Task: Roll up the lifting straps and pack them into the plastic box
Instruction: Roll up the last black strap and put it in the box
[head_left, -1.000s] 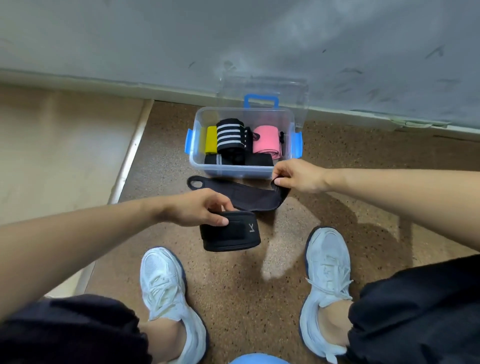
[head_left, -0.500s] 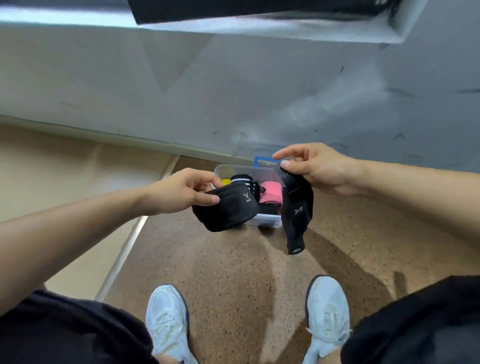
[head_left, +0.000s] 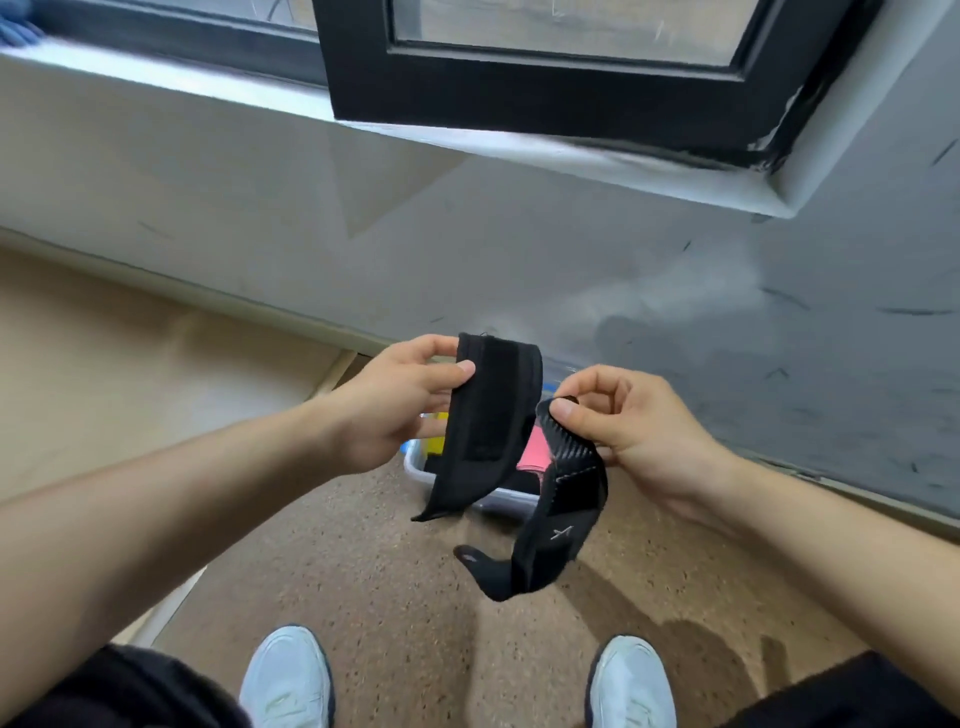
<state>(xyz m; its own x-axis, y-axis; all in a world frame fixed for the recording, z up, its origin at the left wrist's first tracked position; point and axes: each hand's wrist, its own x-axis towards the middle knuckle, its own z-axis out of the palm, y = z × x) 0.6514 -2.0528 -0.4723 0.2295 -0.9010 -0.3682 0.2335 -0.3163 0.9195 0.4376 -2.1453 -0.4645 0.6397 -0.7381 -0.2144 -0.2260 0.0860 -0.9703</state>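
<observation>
**Black lifting strap held up in both hands under the window**

The person stands on a brown speckled floor (head_left: 395, 597) that looks like cork or fine terrazzo. To the left this floor meets a paler beige floor (head_left: 104, 374) along a light strip. In front is a grey painted wall (head_left: 571, 249) with dark scuff marks, mostly on its right part. Above it a white window sill (head_left: 467, 140) sticks out, and on it sits a black window frame (head_left: 571, 88) with glass.

The left hand (head_left: 395, 405) pinches the upper end of a black lifting strap (head_left: 493, 421) between thumb and fingers; this wide part hangs down flat, with a darker band along its middle. The right hand (head_left: 623, 421) grips another part of the strap with thumb and forefinger, and from there a ribbed piece with a small light logo hangs down and ends in a loop. The strap is in the air, between the two hands, not rolled.

Behind the strap and lower, on the brown floor near the wall, stands the clear plastic box (head_left: 415, 462). It is mostly hidden; something yellow and something pink show inside it.

At the bottom edge are two pale sneakers (head_left: 288, 680) and dark shorts (head_left: 130, 691).
</observation>
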